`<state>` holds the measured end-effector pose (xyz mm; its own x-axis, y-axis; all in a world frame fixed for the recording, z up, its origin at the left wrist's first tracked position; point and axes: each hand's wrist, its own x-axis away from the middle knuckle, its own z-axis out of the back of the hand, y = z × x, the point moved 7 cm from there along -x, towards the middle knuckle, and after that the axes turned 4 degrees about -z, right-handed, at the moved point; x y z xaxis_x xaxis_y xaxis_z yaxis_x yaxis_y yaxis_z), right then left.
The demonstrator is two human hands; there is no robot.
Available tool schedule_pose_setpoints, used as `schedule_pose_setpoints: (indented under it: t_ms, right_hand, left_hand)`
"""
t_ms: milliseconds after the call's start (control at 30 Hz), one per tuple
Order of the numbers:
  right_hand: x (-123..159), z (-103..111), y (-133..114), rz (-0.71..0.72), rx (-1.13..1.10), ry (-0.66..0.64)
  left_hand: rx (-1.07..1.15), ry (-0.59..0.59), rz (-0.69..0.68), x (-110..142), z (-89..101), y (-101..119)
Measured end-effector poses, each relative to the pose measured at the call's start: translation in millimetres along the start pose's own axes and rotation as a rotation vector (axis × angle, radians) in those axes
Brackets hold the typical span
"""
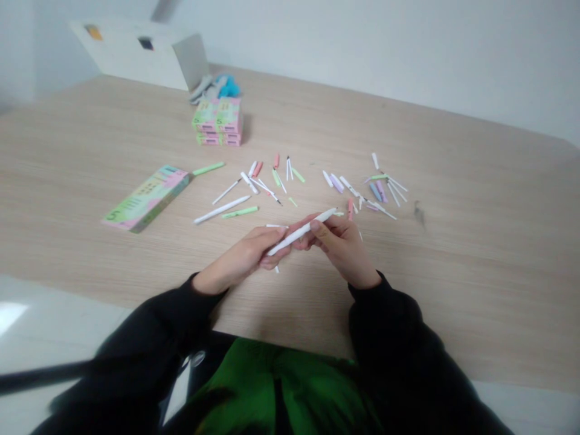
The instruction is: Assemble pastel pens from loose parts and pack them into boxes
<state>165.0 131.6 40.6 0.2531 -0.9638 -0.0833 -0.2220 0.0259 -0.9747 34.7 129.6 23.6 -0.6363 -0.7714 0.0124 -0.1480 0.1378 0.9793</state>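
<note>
A white pen (302, 231) is held between both my hands above the table, slanting up to the right with its dark tip at the upper right end. My left hand (258, 249) is closed around its lower left part. The thumb and fingers of my right hand (338, 241) pinch it nearer the tip. Just beyond the hands lie loose pen parts: white refills (226, 191), a green barrel (240, 212), a longer white pen (222, 209) and a red cap (350, 209). A thin white piece is partly hidden under my left hand.
More caps and refills (397, 188) lie scattered to the right. At the left is a long green-and-pink box (147, 198) with a green pen (208, 168) at its end. Stacked small boxes (217, 121), a grey-and-blue cloth bundle (220, 86) and a white carton (136, 54) stand farther back.
</note>
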Motion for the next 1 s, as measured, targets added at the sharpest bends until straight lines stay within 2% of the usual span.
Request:
schedule_pose_setpoints:
  t_ms: [167,233,333,500,633,700,767,867,1000]
  right_hand:
    - [2.9,2.5,-6.8,0.018,0.090,0.066]
    - [3.6,2.0,-8.3,0.017,0.137,0.083]
    - [3.0,0.4,-7.3,-0.002,0.161,0.073]
    - [1.9,4.3,-4.0,-0.017,0.159,0.112]
    - [1.7,1.8,-3.5,-0.012,0.160,0.093]
    - [1.5,0.2,-3.4,-0.011,0.157,0.078]
    - [1.2,0.5,-2.8,-0.019,0.161,0.085]
    - [1.0,1.7,-2.1,-0.024,0.198,0.103]
    - [1.5,2.3,-3.3,-0.007,0.218,0.112]
  left_hand:
    - [-0.124,0.196,-0.039,1.6,16.1,4.9]
    - [-0.064,0.181,0.014,1.5,14.5,1.5]
    - [-0.027,0.086,0.094,0.7,6.9,-4.8]
    - [-0.138,0.205,0.024,0.3,16.9,-1.6]
    - [-0.089,0.141,0.045,-1.1,13.2,-5.0]
    - [-0.136,0.141,0.027,-2.0,13.4,-4.0]
    - [-0.186,0.210,-0.007,-1.7,18.1,-1.0]
    - [-0.130,0.288,-0.003,0.1,22.7,-0.6]
    - [-0.033,0.214,0.066,-0.4,17.5,-6.7]
